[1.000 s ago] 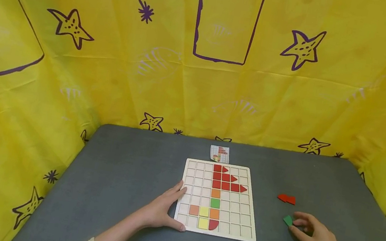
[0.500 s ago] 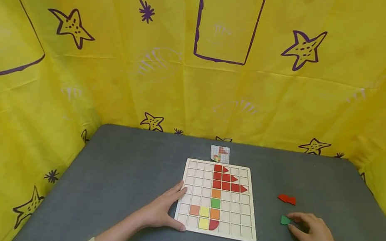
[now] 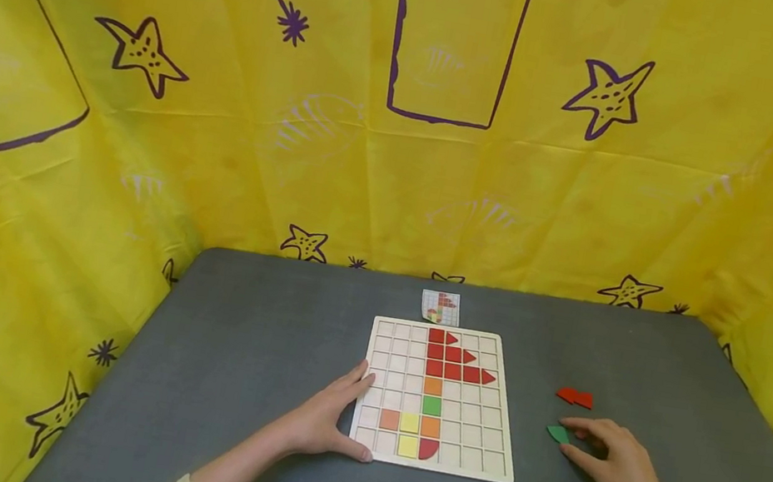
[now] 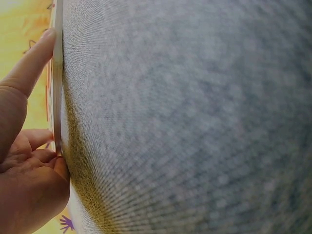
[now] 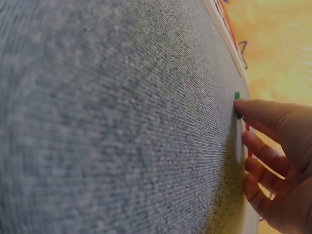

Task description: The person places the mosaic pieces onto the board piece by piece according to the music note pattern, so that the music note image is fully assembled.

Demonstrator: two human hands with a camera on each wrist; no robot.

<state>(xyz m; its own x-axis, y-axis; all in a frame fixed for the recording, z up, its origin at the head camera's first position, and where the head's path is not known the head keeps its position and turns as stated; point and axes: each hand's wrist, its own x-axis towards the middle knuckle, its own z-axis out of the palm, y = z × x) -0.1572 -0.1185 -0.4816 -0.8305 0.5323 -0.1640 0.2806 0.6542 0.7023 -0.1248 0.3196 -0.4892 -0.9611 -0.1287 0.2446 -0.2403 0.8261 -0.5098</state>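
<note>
My left hand (image 3: 320,418) spreads along the left side of a square wooden grid board (image 3: 470,440), its thumb at the near left corner and fingertips on the left edge. In the left wrist view, the thumb lies straight against the board's pale edge (image 4: 58,73). To the right of the board, my right hand (image 3: 617,463) pinches a small green tile (image 3: 557,433) with a rounded side between thumb and fingertips, close over the table. The right wrist view shows only a sliver of that green tile (image 5: 237,95) at the fingertips. Red, orange, yellow and green tiles fill some board cells.
Two red tiles (image 3: 575,397) lie together beyond the right hand. A small printed card (image 3: 440,308) with a coloured grid pattern lies behind the board. The grey table (image 3: 267,323) is backed by a yellow patterned cloth (image 3: 229,81).
My right hand has moved left, toward the board, turning the green tile in its fingertips. The left hand and the board have stayed put.
</note>
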